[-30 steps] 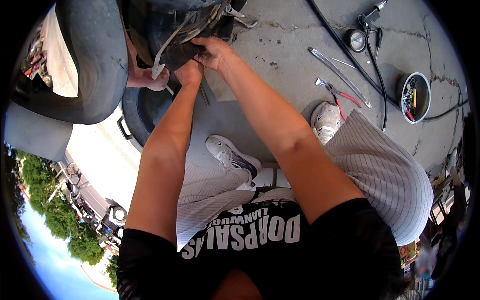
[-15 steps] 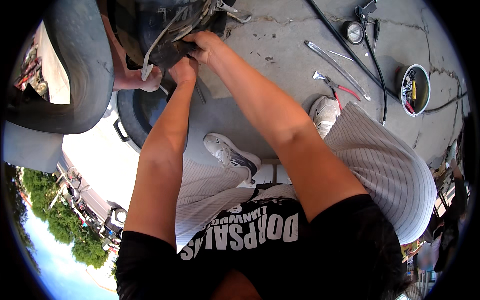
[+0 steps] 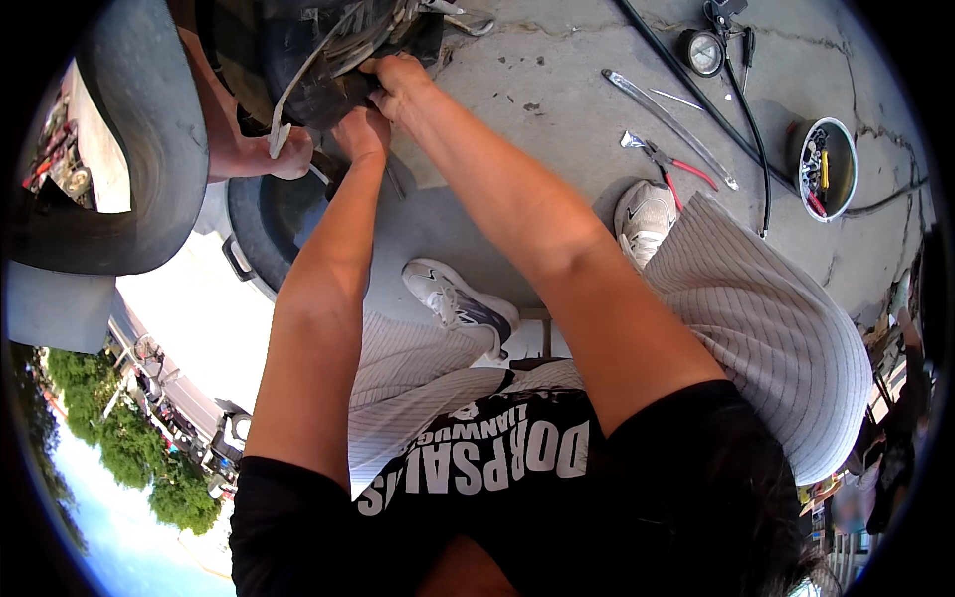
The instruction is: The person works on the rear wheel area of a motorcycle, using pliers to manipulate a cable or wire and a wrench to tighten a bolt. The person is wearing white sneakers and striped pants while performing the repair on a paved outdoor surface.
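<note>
Both my arms reach to the top of the head view, toward a dusty black rubber-looking piece (image 3: 333,95) on a dark assembly with pale cables or rods. My right hand (image 3: 400,84) curls its fingers over the piece's lower right edge. Just below it and to the left, my left hand (image 3: 360,131) is closed at the same edge, its fingertips hidden behind it. Left of my hands is another person's hand (image 3: 288,154), close to the lower end of a thin pale curved bar (image 3: 282,117).
A black basin (image 3: 239,261) stands beneath the hands. On the concrete at right lie a flat metal bar (image 3: 671,129), red-handled pliers (image 3: 668,167), a round gauge (image 3: 702,53) with black hoses, and a bucket (image 3: 853,164) of small parts. A large grey curved panel (image 3: 149,214) fills the left.
The black piece and both my hands have shifted slightly left in view. The other person's hand has moved slightly left too. My hands keep their hold.
</note>
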